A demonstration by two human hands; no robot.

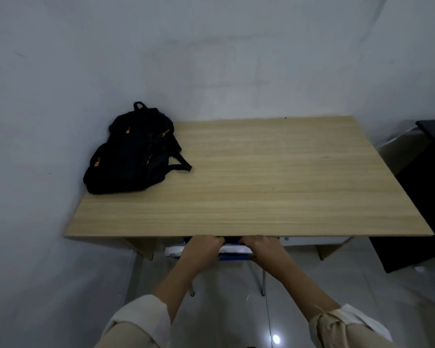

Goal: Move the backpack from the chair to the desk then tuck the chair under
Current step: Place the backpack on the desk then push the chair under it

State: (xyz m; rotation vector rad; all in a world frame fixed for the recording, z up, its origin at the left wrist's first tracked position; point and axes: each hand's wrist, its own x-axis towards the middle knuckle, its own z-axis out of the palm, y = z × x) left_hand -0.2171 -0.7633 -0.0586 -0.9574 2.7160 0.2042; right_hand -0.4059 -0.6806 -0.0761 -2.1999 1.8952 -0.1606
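Observation:
A black backpack [133, 154] with orange zip pulls lies on the far left corner of the light wooden desk [274, 187], leaning against the wall. The blue chair [235, 257] is mostly hidden under the desk's front edge; only a strip of its top, some white on it and two thin metal legs show. My left hand [201, 247] and my right hand [264, 247] are side by side, both closed around the top of the chair, right at the desk's front edge.
White walls close off the back and left of the desk. A dark cabinet [425, 197] stands to the right, close to the desk's right edge. Glossy grey floor tiles [236, 322] lie below me, with the desk's legs on both sides of the chair.

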